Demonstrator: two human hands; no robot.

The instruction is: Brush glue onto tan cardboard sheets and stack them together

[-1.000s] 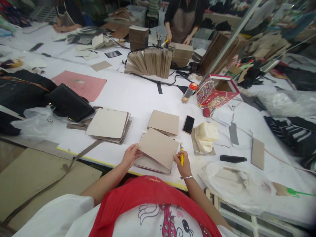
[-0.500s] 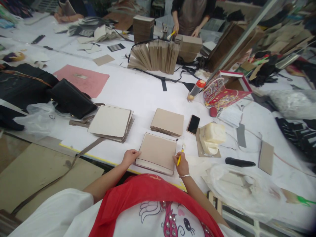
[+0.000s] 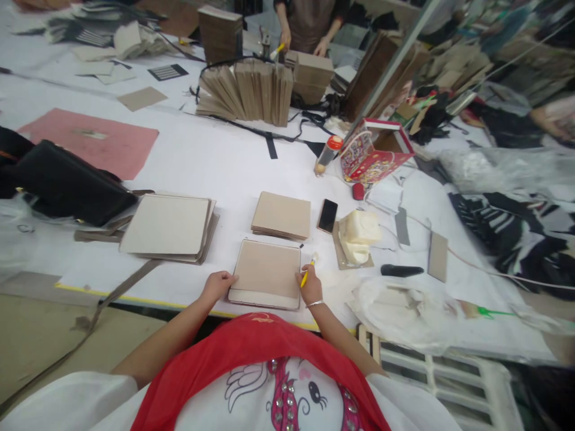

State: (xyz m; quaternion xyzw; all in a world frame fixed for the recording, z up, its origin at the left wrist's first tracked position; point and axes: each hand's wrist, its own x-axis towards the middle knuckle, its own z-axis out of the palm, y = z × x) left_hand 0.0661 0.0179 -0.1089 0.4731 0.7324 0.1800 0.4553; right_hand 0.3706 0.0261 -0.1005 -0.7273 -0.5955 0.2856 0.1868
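In front of me lies a flat beige panel [image 3: 268,263] with a dark edge and a paler strip along its near side. My left hand [image 3: 218,285] pinches its left edge between thumb and fingers. At the right edge, my right hand [image 3: 311,288] touches the panel while its fingers close round a yellow-handled brush [image 3: 305,278], bristles pointing away from me. Just beyond the panel is a small stack of beige boards [image 3: 282,214]. To the left sits a larger stack of pale panels [image 3: 166,226].
A phone [image 3: 327,215] and a cream-coloured tub [image 3: 359,230] stand right of the boards. Farther right are a black-handled tool [image 3: 401,270] and a plastic-wrapped dish [image 3: 359,299]. A black bag [image 3: 72,185] lies left. Across the table, a person [image 3: 309,27] works behind upright boards [image 3: 251,90].
My view has turned to the right, so the table's things sit farther left in the picture. Both hands stay at the panel's edges, and the brush remains in my right hand.
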